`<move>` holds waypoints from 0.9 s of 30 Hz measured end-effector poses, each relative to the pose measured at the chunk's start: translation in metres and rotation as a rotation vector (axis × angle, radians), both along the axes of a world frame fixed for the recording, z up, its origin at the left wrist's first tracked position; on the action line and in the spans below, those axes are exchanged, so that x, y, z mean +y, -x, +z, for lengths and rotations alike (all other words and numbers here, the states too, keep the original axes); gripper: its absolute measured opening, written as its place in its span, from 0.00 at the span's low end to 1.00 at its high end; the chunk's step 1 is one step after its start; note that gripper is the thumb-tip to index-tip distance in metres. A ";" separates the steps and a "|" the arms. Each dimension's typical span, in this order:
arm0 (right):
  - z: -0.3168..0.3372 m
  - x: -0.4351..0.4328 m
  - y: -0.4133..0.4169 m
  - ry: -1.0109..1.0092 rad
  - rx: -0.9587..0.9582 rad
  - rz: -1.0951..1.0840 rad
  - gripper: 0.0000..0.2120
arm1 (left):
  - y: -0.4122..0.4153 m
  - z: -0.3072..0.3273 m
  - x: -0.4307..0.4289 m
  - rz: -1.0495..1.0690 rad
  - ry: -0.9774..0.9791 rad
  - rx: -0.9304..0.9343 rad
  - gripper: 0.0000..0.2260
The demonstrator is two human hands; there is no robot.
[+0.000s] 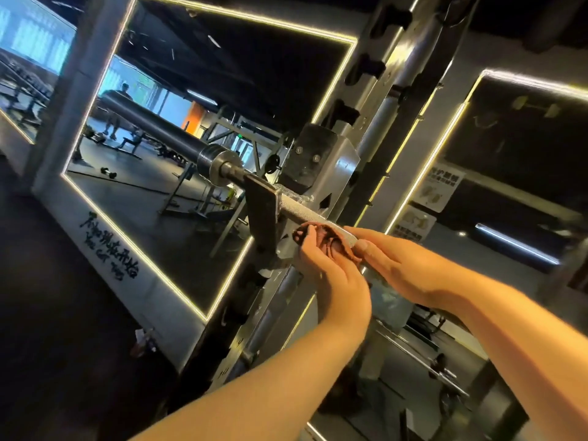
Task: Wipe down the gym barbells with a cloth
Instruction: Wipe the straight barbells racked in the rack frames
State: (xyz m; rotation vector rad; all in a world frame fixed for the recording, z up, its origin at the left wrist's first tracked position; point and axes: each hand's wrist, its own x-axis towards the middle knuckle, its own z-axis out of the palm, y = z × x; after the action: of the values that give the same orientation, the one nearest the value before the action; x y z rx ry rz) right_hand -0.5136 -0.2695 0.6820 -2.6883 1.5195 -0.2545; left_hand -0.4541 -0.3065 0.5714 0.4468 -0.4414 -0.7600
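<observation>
- Head view puts your left hand [334, 275] nearest. Its fingers are curled round a reddish cloth [321, 238], which is bunched against the bar [296, 212]. The wad looks small and loose, so a slack grip in mid-stroke could let it slip off and drop.
- Your right hand [401, 265] sits just beside the cloth, fingers over the top of the bar and thumb on the near side, holding it steady. A stroke toward you would run the cloth into that thumb, and the stretch under the hand may go unwiped.
- The metal here is rough and cross-hatched. It could snag the cloth's threads and would scrape bare knuckles dragged along it.
- Just beyond the cloth, the bar rests in a dark hook [264, 202] on the rack post [375, 128]. A quick stroke away from you could jam your fingertips against that hook, and a hard sideways shove might roll the bar in its seat.
- Further out, the thick end [152, 128] shows no plates. Leaning your weight on the near part could let that end lift.
- Farthest is the lit mirror [222, 90]. I cannot tell how close the bar's end comes to it, so don't let the bar slide that way.
</observation>
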 end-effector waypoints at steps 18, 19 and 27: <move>-0.001 0.007 0.032 -0.046 -0.139 0.026 0.09 | 0.016 0.015 0.022 -0.147 -0.013 0.220 0.12; -0.001 0.006 0.033 -0.040 -0.113 0.028 0.10 | 0.006 0.020 0.016 -0.096 -0.053 0.223 0.12; -0.001 -0.005 0.034 -0.001 -0.082 0.016 0.11 | -0.004 0.030 0.021 -0.037 -0.051 0.269 0.16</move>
State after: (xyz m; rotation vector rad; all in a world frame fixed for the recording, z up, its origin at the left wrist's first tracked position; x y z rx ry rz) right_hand -0.5476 -0.2742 0.6806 -2.6526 1.4753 -0.3583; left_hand -0.4499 -0.2854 0.6012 0.3780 -0.1799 -0.8556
